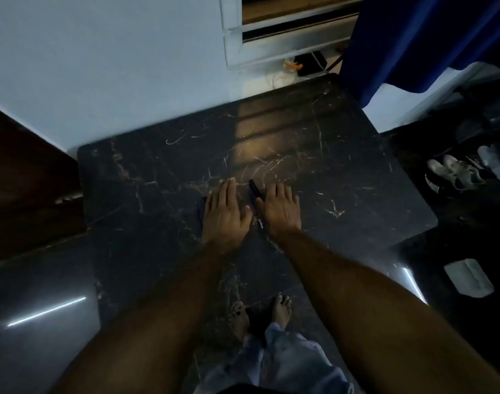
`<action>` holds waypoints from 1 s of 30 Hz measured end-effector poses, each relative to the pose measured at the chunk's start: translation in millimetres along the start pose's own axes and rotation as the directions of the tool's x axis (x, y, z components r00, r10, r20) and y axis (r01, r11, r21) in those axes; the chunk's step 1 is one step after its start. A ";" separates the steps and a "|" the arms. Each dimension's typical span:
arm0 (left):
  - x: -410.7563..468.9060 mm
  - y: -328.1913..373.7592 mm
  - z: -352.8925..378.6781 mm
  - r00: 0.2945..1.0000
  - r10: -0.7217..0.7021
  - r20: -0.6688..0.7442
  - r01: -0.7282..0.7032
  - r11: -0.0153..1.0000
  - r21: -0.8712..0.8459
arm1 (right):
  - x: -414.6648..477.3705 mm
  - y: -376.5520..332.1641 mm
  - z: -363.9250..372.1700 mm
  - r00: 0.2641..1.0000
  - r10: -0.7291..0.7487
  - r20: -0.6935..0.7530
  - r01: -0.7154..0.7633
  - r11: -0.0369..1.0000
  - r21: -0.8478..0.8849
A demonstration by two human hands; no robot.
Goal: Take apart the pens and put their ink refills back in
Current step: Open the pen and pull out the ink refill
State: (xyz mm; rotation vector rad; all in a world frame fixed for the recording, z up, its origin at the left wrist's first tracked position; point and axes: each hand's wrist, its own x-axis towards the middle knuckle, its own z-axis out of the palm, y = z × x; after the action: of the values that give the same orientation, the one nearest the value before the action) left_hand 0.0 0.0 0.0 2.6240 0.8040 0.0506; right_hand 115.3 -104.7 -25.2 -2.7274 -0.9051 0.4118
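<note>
A dark pen (254, 189) lies on the black marble table (157, 172), running between my two hands, with a small metallic tip (261, 224) showing near my wrists. My left hand (225, 213) rests flat on the table just left of the pen, fingers together and extended. My right hand (280, 210) lies flat just right of the pen, its thumb beside the barrel. Neither hand grips anything. A dark flat shape peeks out under the left edge of my left hand; I cannot tell what it is.
The room is dim. A white wall and a window frame (234, 32) stand behind the table, with a blue curtain (414, 38) at the right. Shoes (456, 172) sit on the floor to the right. My bare feet (260, 314) show below the table.
</note>
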 end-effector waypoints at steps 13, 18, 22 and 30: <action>39.3 26.0 5.7 0.880 -0.390 0.270 0.433 0.429 -0.793 | 9.1 10.8 -6.6 0.986 0.143 0.084 -0.165 0.894 0.417; 49.3 40.1 4.7 0.882 -0.209 0.422 0.470 0.331 -0.818 | -26.3 26.8 -9.3 1.000 0.028 -0.008 -0.019 0.818 0.575; 51.6 47.4 1.1 0.904 -0.129 0.407 0.420 0.438 -0.795 | -30.1 33.9 -15.9 0.995 0.083 -0.063 -0.050 0.910 0.411; 35.7 61.3 -37.7 0.965 0.058 0.256 0.200 0.467 -0.861 | -60.6 33.2 -57.7 0.981 0.059 -0.185 0.063 0.803 0.593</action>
State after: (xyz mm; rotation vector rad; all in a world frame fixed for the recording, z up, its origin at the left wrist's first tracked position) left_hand 56.8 -13.4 55.2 1.5292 0.5570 0.0832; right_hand 106.2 -175.4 29.7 -2.1325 -0.5910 0.3457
